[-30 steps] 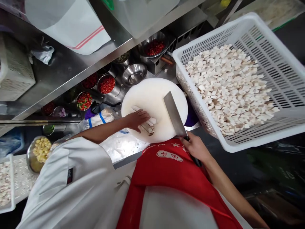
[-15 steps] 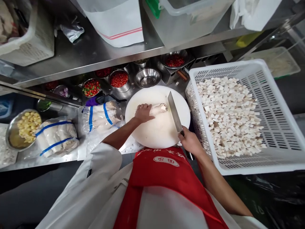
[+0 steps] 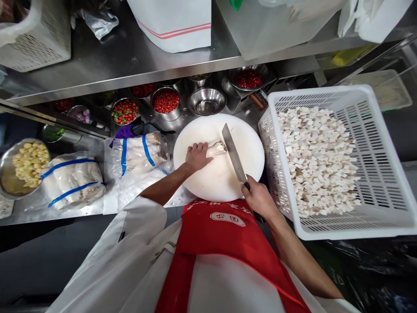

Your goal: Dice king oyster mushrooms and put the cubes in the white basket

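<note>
On the round white cutting board [image 3: 208,187] lies a pale king oyster mushroom [image 3: 216,148], its right end sticking out past my fingers. My left hand [image 3: 197,156] presses down on it with curled fingers, hiding the left part of the mushroom. In my right hand [image 3: 259,198] is the handle of a long kitchen knife [image 3: 233,152]. The blade slants up and leftward over the board, close beside the mushroom's exposed end; whether it touches I cannot tell.
To the right stands a white plastic basket [image 3: 387,174] holding diced mushroom pieces [image 3: 319,161]. Bagged mushrooms [image 3: 73,182] lie left. Behind the board are a steel bowl [image 3: 207,102] and a pot of chopped red chillies [image 3: 166,102], beneath a metal shelf [image 3: 107,82].
The knife has moved left against the board, its blade now nearer the mushroom's end. My left hand still presses on the mushroom. The camera view has shifted slightly.
</note>
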Available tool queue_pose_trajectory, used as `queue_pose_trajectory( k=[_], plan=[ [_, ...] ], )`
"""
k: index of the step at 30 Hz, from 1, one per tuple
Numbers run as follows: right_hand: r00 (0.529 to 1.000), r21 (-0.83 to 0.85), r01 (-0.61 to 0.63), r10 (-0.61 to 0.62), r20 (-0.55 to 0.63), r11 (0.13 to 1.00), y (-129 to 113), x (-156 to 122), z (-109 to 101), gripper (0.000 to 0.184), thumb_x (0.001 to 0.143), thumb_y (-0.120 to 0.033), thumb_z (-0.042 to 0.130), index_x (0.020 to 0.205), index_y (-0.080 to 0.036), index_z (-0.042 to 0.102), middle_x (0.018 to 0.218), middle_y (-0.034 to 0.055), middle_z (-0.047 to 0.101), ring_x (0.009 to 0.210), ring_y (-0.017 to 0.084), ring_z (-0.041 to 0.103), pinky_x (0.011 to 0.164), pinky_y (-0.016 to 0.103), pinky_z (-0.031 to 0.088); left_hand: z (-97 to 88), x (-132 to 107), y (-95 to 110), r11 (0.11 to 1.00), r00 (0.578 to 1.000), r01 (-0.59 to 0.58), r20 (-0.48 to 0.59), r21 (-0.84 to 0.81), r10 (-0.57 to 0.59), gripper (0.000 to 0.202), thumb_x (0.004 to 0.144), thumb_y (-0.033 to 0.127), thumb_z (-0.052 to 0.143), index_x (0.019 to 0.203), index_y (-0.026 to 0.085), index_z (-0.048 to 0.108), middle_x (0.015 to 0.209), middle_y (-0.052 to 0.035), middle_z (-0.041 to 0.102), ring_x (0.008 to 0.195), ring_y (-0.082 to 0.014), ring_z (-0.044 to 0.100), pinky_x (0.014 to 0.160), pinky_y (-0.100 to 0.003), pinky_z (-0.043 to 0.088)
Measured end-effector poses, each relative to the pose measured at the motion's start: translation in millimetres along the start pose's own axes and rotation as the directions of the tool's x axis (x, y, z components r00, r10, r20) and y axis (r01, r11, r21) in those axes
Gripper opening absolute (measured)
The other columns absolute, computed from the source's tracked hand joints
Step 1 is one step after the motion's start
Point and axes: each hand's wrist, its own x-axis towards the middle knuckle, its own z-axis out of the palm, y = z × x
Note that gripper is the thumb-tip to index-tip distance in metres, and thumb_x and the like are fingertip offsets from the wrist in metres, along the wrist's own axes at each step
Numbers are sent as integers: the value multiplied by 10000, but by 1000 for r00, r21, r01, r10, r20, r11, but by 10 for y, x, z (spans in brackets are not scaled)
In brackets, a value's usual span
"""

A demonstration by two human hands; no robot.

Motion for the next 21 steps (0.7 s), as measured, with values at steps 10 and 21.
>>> queue_pose_trajectory(
  k=[10,21],
  plan=[
    [983,-187,-76,105,149,980,-205,105,-165,305,974,-302,365,1079,-138,599,820,137,724,776,274,690,625,307,381,23,42,-39,998,999,-32,36,-53,34,504,871,501,611,1259,187,545,1194,-156,586,1076,-369,510,875,-517,412],
    [999,-139,-23,26,19,990,-148,48,-223,348,970,-362,360,1061,-138,609,770,108,710,701,242,656,616,295,371,-109,4,24,997,994,36,110,-73,-28,521,891,511,583,1300,194,522,1256,-133,557,1131,-339,462,916,-484,373]
  ],
)
